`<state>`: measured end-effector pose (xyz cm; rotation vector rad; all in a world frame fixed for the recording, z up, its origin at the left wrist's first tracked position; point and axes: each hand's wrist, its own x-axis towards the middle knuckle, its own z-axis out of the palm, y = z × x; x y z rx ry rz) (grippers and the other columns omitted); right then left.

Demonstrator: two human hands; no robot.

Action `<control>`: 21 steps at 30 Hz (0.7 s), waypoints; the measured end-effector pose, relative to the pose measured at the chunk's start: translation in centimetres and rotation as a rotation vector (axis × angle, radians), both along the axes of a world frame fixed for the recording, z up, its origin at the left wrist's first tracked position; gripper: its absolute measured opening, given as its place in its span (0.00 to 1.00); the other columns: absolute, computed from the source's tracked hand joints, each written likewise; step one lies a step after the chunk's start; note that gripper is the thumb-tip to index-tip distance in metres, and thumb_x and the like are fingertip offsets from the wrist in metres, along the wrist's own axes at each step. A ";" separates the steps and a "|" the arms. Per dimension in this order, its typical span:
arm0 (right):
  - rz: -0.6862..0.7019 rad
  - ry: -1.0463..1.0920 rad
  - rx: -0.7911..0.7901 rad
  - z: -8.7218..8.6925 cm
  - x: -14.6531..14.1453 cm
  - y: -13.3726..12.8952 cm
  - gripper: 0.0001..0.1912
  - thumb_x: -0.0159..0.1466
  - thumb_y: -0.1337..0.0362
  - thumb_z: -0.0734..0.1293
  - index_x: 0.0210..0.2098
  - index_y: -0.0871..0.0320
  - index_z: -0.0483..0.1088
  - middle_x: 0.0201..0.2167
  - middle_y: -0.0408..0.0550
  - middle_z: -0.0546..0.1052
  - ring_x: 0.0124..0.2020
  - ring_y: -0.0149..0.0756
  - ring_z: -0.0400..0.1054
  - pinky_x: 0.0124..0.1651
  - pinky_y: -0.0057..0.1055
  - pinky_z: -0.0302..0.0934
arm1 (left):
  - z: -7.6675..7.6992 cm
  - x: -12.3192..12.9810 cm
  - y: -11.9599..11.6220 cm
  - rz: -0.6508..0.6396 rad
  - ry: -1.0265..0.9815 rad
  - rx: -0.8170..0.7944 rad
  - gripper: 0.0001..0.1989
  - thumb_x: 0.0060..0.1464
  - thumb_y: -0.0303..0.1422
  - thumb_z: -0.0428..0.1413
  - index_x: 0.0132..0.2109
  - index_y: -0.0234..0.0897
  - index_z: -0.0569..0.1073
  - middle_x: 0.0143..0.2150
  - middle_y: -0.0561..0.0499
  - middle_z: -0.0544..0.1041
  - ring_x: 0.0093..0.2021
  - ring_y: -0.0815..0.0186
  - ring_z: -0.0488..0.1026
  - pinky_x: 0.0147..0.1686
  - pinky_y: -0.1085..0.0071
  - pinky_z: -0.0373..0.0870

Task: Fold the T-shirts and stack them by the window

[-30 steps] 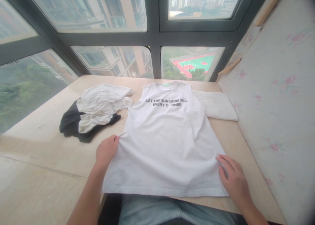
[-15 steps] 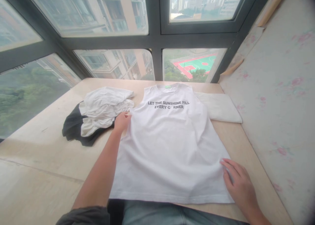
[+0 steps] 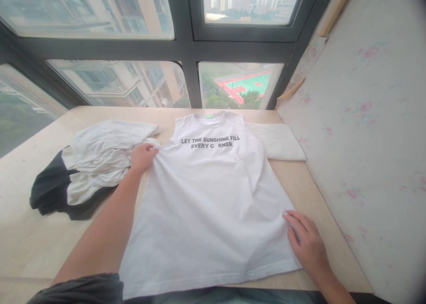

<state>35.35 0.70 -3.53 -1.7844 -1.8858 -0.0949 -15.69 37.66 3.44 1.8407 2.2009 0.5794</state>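
A white sleeveless shirt (image 3: 206, 197) with dark lettering lies spread on the pale wooden surface (image 3: 20, 246), its neck toward the window and its hem toward me. My left hand (image 3: 143, 156) pinches the shirt's left edge just below the armhole, pulling the cloth into creases. Near the lower right edge, my right hand (image 3: 304, 235) rests with fingers apart, fingertips touching the fabric. Some wrinkles run across the shirt's right side.
Left of the shirt is a crumpled heap of white cloth (image 3: 103, 144) and black cloth (image 3: 53, 184). A folded white cloth (image 3: 282, 142) lies partly under the shirt's right shoulder. Windows (image 3: 246, 86) stand behind, and a flowered wall (image 3: 369, 117) rises at right.
The view has turned, so most things appear shifted left. My left hand has drawn the shirt's left edge outward, stretching creases across it. My right hand stays by the right edge.
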 end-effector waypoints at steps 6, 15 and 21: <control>0.002 0.016 -0.021 0.4 0.0 -0.1 0.15 0.68 0.68 0.59 0.52 0.57 0.69 0.51 0.54 0.73 0.52 0.44 0.68 0.57 0.47 0.64 | 0.5 1.4 -2.9 -0.019 0.146 0.035 0.21 0.54 0.38 0.53 0.52 0.34 0.75 0.44 0.41 0.78 0.47 0.51 0.73 0.49 0.59 0.67; 0.149 0.020 -0.123 2.6 0.6 -2.7 0.16 0.68 0.67 0.60 0.55 0.54 0.69 0.58 0.52 0.70 0.58 0.43 0.66 0.60 0.44 0.63 | 0.5 1.0 -21.6 -0.431 0.253 0.229 0.19 0.62 0.41 0.50 0.55 0.38 0.71 0.51 0.43 0.75 0.53 0.53 0.72 0.56 0.59 0.67; 0.299 -0.125 -0.226 4.3 3.4 -6.8 0.21 0.66 0.61 0.65 0.59 0.50 0.69 0.62 0.48 0.69 0.61 0.43 0.64 0.58 0.39 0.65 | -1.6 -2.2 -35.7 -0.510 0.321 0.217 0.21 0.62 0.46 0.51 0.58 0.44 0.69 0.57 0.44 0.74 0.53 0.53 0.74 0.51 0.58 0.71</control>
